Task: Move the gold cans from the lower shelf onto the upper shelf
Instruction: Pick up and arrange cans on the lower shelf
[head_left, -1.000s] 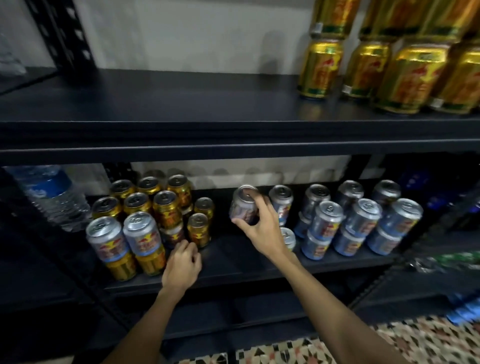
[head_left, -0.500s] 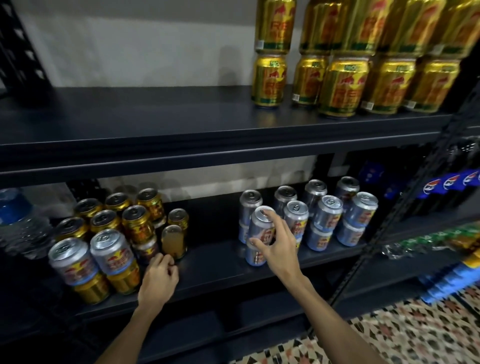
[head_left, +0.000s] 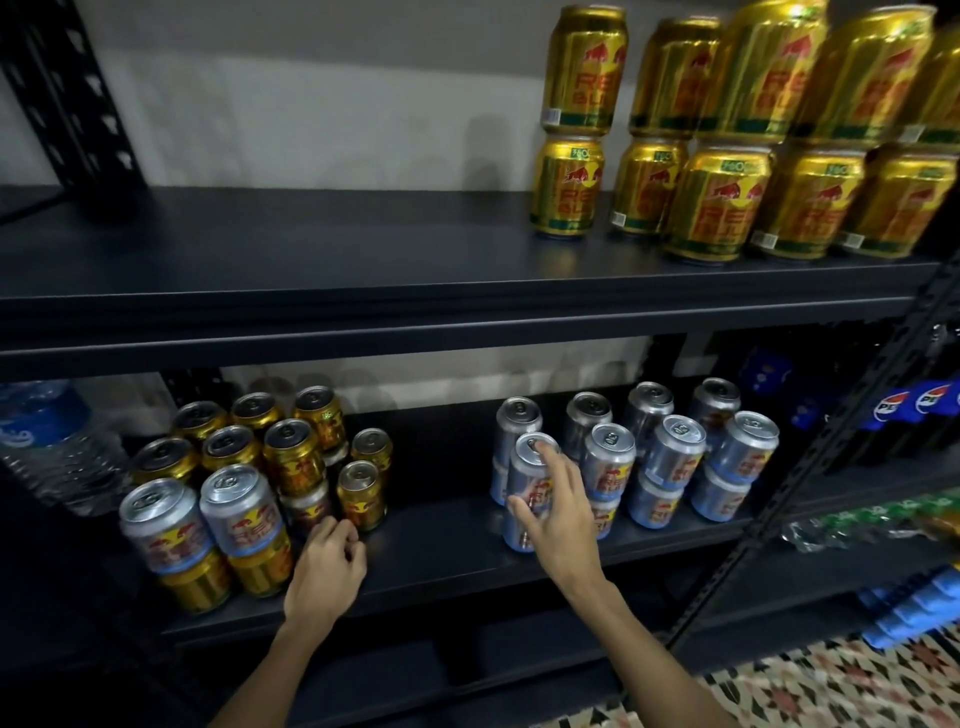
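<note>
- Black lower shelf, front edge: the left hand rests on the board, fingers curled under and holding nothing. It lies just beside a small gold can, probably the next pick.
- Right hand: fingers spread and fairly straight against a silver can stacked on another, index tip at its rim, apparently steadying it.
- Gold cans to be moved are clustered at the shelf's left. The two at the front carry silver-topped cans, which must come off first.
- Upper shelf, farthest: stacked gold cans stand two high at the right, and the bare board to their left offers room.
</note>
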